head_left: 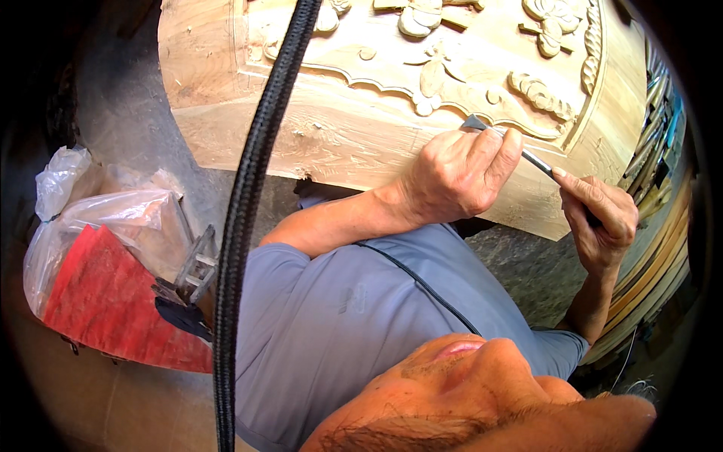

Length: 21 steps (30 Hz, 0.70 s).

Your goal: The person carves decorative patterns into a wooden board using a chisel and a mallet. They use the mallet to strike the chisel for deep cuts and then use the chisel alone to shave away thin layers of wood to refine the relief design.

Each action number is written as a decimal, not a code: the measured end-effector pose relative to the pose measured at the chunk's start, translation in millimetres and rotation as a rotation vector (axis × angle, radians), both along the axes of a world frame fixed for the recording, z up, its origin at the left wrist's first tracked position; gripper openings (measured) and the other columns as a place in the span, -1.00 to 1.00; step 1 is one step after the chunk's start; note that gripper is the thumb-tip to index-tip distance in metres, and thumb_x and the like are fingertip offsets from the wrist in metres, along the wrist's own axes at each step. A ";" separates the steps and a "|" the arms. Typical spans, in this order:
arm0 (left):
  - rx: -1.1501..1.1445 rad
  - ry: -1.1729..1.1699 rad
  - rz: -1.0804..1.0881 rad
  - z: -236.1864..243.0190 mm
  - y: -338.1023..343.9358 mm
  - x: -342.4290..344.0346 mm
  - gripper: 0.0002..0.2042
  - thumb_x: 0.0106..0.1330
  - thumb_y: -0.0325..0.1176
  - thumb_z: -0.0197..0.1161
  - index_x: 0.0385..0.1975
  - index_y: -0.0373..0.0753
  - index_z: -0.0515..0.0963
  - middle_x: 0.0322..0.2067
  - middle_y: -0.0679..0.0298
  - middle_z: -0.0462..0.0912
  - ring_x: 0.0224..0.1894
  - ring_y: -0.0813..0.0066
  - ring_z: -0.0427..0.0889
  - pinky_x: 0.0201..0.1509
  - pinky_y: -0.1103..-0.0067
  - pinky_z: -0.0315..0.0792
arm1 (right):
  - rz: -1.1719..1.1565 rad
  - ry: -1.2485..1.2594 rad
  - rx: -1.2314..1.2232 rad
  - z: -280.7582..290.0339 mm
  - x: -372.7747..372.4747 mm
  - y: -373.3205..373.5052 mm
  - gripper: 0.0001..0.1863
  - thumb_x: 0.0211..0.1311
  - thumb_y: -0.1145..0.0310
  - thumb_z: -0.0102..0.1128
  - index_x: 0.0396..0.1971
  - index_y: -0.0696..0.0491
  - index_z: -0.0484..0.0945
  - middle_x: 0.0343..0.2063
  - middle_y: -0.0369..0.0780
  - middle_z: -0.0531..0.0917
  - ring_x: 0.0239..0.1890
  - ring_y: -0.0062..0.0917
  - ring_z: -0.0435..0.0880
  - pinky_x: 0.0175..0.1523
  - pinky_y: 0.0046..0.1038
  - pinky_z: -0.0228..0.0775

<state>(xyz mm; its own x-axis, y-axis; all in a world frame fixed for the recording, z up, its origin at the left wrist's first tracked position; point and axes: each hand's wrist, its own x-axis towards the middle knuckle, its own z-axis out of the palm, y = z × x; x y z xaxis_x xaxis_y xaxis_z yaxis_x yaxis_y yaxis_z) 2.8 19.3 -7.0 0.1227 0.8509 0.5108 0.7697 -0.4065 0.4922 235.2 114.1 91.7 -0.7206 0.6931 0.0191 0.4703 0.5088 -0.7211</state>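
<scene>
A carving chisel [539, 161] slants across the near part of a pale wooden panel [361, 143]. Its flat grey blade rests against the scalloped edge of the raised carving. My left hand [461, 169] is closed round the shaft close behind the blade, knuckles up. Farther back, my right hand [602, 215] is closed on the handle end, its index finger stretched along the shaft; the handle itself is mostly hidden in the palm. Beyond the blade stands a carved flower-like motif [431, 79], and a carved rope-like piece [541, 96] lies to its right.
Many chisels and tools [657, 135] lie packed along the right side, above curved stacked boards [648, 279]. At left are a clear plastic bag [113, 215] and a red cloth-like piece [120, 301]. A black braided cable [256, 166] crosses the view.
</scene>
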 end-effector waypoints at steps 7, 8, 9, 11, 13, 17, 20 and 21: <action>0.040 0.020 -0.038 -2.5 4.2 -0.5 -0.65 0.24 -0.52 0.27 0.02 -0.51 0.60 -0.37 0.20 0.56 -0.56 0.55 0.50 -0.50 0.57 0.44 | -0.001 -0.007 -0.086 -0.2 9.0 0.5 -0.59 0.23 0.78 0.40 0.08 0.23 0.84 -0.56 -0.24 0.61 -0.54 -0.60 0.57 -0.40 -0.48 0.34; 0.040 0.024 -0.030 -2.8 3.9 -0.3 -0.65 0.24 -0.52 0.27 0.02 -0.51 0.60 -0.37 0.20 0.56 -0.56 0.55 0.50 -0.50 0.57 0.44 | -0.007 0.011 -0.081 -3.5 8.5 1.4 -0.60 0.22 0.78 0.40 0.06 0.22 0.85 -0.57 -0.24 0.62 -0.55 -0.61 0.58 -0.41 -0.49 0.34; 0.041 0.028 -0.023 -3.2 3.7 0.2 -0.65 0.24 -0.52 0.27 0.03 -0.51 0.60 -0.37 0.21 0.56 -0.56 0.56 0.50 -0.50 0.57 0.43 | -0.013 0.029 -0.076 -7.1 7.4 1.9 -0.61 0.22 0.78 0.41 0.04 0.21 0.86 -0.59 -0.24 0.63 -0.57 -0.61 0.59 -0.43 -0.50 0.33; 0.026 0.013 -0.015 -2.4 3.3 0.4 -0.63 0.24 -0.52 0.29 0.06 -0.50 0.62 -0.38 0.21 0.55 -0.55 0.54 0.51 -0.50 0.55 0.44 | -0.031 0.045 -0.083 -8.1 5.9 1.1 -0.61 0.21 0.78 0.42 0.02 0.20 0.87 -0.60 -0.24 0.65 -0.58 -0.61 0.61 -0.43 -0.51 0.34; -0.004 -0.011 -0.008 -0.1 2.2 1.2 -0.58 0.23 -0.53 0.33 0.13 -0.46 0.66 -0.39 0.23 0.53 -0.53 0.50 0.55 -0.50 0.52 0.45 | -0.048 0.053 -0.106 -7.1 6.1 -0.5 -0.61 0.21 0.79 0.42 0.03 0.21 0.86 -0.59 -0.24 0.66 -0.57 -0.60 0.62 -0.42 -0.51 0.35; 0.005 -0.006 -0.023 1.5 2.4 -2.4 -0.59 0.24 -0.53 0.32 0.12 -0.45 0.67 -0.41 0.25 0.51 -0.53 0.52 0.54 -0.50 0.53 0.44 | -0.061 0.074 -0.058 -9.2 6.7 -6.6 -0.59 0.18 0.80 0.43 0.04 0.22 0.86 -0.59 -0.24 0.66 -0.56 -0.60 0.62 -0.42 -0.50 0.35; 0.029 0.012 -0.024 3.0 2.8 -3.4 -0.61 0.25 -0.52 0.32 0.10 -0.44 0.68 -0.42 0.27 0.52 -0.53 0.53 0.54 -0.50 0.54 0.43 | -0.077 0.090 -0.064 -11.1 7.5 -11.6 -0.58 0.15 0.80 0.44 0.04 0.23 0.86 -0.59 -0.23 0.64 -0.57 -0.60 0.60 -0.43 -0.50 0.33; 0.038 0.023 -0.029 2.1 2.0 -2.9 -0.61 0.25 -0.51 0.31 0.09 -0.43 0.68 -0.42 0.27 0.52 -0.53 0.53 0.54 -0.50 0.54 0.43 | -0.077 0.084 -0.056 -10.6 9.0 -13.8 -0.57 0.14 0.80 0.45 0.04 0.23 0.86 -0.59 -0.24 0.63 -0.57 -0.60 0.58 -0.43 -0.49 0.32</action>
